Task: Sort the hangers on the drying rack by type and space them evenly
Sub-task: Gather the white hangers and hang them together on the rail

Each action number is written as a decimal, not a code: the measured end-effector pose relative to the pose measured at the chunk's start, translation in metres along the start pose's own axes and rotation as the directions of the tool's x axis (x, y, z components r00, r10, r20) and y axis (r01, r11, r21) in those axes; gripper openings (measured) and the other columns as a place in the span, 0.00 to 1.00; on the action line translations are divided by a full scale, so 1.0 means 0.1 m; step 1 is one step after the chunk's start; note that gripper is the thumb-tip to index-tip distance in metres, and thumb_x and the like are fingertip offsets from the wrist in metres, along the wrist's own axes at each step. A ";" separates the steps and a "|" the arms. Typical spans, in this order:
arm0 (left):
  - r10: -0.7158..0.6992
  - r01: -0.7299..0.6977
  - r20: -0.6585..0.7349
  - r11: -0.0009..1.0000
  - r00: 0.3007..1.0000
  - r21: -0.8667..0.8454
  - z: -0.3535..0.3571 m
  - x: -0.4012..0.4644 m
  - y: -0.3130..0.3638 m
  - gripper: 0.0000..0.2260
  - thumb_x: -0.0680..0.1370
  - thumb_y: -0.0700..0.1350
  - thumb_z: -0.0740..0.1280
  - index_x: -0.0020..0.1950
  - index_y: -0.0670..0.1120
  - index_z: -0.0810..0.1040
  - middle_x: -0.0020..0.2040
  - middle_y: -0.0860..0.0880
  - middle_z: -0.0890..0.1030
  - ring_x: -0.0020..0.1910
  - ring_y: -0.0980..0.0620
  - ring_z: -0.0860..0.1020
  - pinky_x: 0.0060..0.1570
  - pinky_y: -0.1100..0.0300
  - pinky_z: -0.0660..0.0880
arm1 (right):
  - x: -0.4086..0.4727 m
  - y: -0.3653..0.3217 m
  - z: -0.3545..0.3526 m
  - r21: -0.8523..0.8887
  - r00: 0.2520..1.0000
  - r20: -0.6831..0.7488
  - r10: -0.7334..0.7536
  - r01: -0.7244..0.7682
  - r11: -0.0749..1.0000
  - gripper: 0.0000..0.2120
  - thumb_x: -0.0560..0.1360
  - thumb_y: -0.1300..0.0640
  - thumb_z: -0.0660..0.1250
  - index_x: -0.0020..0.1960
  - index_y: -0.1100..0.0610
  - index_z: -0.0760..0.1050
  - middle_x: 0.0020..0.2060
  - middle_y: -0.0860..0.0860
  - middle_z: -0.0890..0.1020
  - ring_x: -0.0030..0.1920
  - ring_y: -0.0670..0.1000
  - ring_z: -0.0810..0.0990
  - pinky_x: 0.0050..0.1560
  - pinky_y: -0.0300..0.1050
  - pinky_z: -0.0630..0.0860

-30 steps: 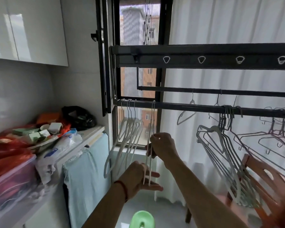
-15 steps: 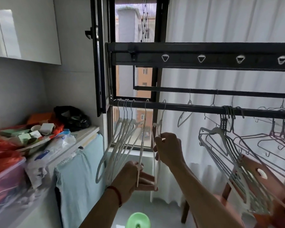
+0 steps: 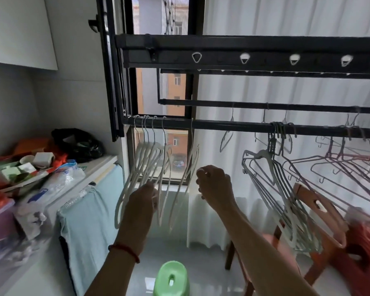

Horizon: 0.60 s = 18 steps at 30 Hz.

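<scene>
The black drying rack's lower bar [image 3: 222, 126] runs across the view. Several white plastic hangers [image 3: 145, 159] hang bunched at its left end, and one more white hanger [image 3: 189, 159] hangs apart to their right. My left hand [image 3: 142, 201] reaches into the bunch from below, its fingers curled round the lower part of a white hanger. Just right of the lone hanger, my right hand [image 3: 215, 184] is raised with curled fingers and nothing visibly in it. A tight bunch of grey-green hangers [image 3: 273, 189] and dark wire hangers [image 3: 350, 167] hang further right.
A cluttered counter [image 3: 98, 169] with bags and boxes runs along the left, a teal towel [image 3: 90, 221] draped over its edge. A green stool [image 3: 172, 278] stands below my arms. A wooden chair [image 3: 316, 210] and a red stool [image 3: 363, 253] sit at the right. White curtain behind.
My right hand let go of the white hanger, which now hangs alone on the bar. My left hand moved up and left into the bunch of white hangers.
</scene>
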<state>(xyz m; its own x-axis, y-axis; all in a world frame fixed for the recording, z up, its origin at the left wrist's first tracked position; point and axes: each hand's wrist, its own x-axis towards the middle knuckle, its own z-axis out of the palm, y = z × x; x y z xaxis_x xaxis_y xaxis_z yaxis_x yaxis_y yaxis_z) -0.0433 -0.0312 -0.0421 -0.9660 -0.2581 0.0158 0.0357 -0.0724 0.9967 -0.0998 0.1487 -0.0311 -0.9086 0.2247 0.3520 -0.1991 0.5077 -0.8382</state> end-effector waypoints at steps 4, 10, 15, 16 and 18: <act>0.472 -0.419 -0.058 0.826 0.880 0.377 0.00 -0.38 0.30 0.13 0.79 0.48 0.60 0.60 0.50 0.78 0.58 0.55 0.80 0.57 0.59 0.77 0.60 0.64 0.70 | 0.15 0.15 -0.15 0.022 0.996 -0.068 0.061 -0.060 0.998 0.19 0.68 0.45 0.55 0.40 0.58 0.78 0.35 0.55 0.83 0.40 0.61 0.82 0.45 0.61 0.81; 0.588 -0.633 0.258 0.759 0.767 0.151 0.64 -0.45 0.49 0.12 0.74 0.41 0.62 0.54 0.50 0.80 0.54 0.57 0.81 0.55 0.64 0.78 0.54 0.70 0.74 | 0.46 0.41 -0.32 0.270 0.962 -0.038 0.270 -0.251 0.930 0.10 0.75 0.53 0.62 0.48 0.57 0.80 0.41 0.56 0.83 0.40 0.54 0.83 0.48 0.56 0.82; 0.077 -0.071 0.346 0.997 0.935 -0.032 1.36 0.03 0.19 0.08 0.79 0.43 0.62 0.51 0.54 0.79 0.45 0.57 0.82 0.50 0.56 0.80 0.60 0.49 0.77 | 0.97 0.63 -0.28 0.452 0.905 0.061 0.420 -0.401 0.797 0.16 0.73 0.51 0.65 0.53 0.62 0.78 0.50 0.60 0.83 0.48 0.60 0.85 0.52 0.54 0.83; 0.027 -0.003 0.320 0.997 0.947 -0.076 1.47 0.12 0.09 0.07 0.79 0.44 0.62 0.50 0.55 0.79 0.46 0.57 0.82 0.51 0.54 0.80 0.61 0.47 0.76 | 1.09 0.68 -0.25 0.477 0.894 0.073 0.442 -0.421 0.772 0.18 0.72 0.50 0.66 0.54 0.62 0.77 0.51 0.60 0.83 0.50 0.60 0.84 0.52 0.54 0.82; 0.006 0.021 0.285 0.996 0.959 -0.092 1.66 0.28 -0.08 0.08 0.80 0.46 0.61 0.50 0.57 0.78 0.49 0.57 0.81 0.53 0.54 0.78 0.62 0.49 0.74 | 1.34 0.81 -0.19 0.518 0.872 0.102 0.478 -0.457 0.723 0.21 0.72 0.48 0.68 0.58 0.62 0.75 0.54 0.59 0.79 0.53 0.59 0.81 0.53 0.53 0.81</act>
<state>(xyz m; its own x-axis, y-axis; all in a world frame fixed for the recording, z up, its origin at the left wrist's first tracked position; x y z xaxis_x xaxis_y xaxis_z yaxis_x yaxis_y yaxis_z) -0.1133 0.1221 -0.0370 -0.9987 0.0266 0.0441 0.0391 -0.1663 0.9853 -0.2310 0.2357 -0.0435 -0.9252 0.3541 -0.1365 0.0812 -0.1668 -0.9827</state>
